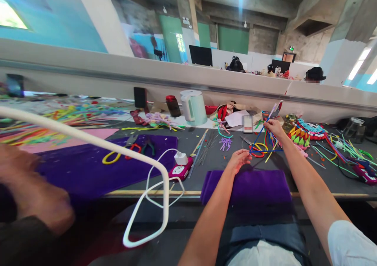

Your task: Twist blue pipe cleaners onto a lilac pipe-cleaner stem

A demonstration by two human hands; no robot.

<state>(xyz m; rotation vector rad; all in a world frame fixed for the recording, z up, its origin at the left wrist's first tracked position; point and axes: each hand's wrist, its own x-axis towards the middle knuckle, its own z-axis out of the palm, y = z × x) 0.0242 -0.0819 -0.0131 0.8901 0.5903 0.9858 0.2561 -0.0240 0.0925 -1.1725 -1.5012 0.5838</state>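
A thin blue fuzzy stem, which looks like a pipe cleaner (pixel 268 151), is bent at an angle between my hands above the table. My left hand (pixel 239 160) pinches it at the bend. My right hand (pixel 273 128) has its fingers closed on the upper arm of the stem, and a paler end sticks up beyond them. Just behind the stem lie scissors with red and yellow handles (pixel 259 150), partly covered by it. A folded purple cloth (pixel 250 185) sits at the table edge below my left wrist.
A co-worker's blurred hand (pixel 35 187) is at far left, near a white lamp arm (pixel 118 144). A pink power strip (pixel 181 168) with a charger lies left of me. A kettle (pixel 194 108), woven colourful pieces (pixel 306 130) and loose stems (pixel 347 148) stand or lie around.
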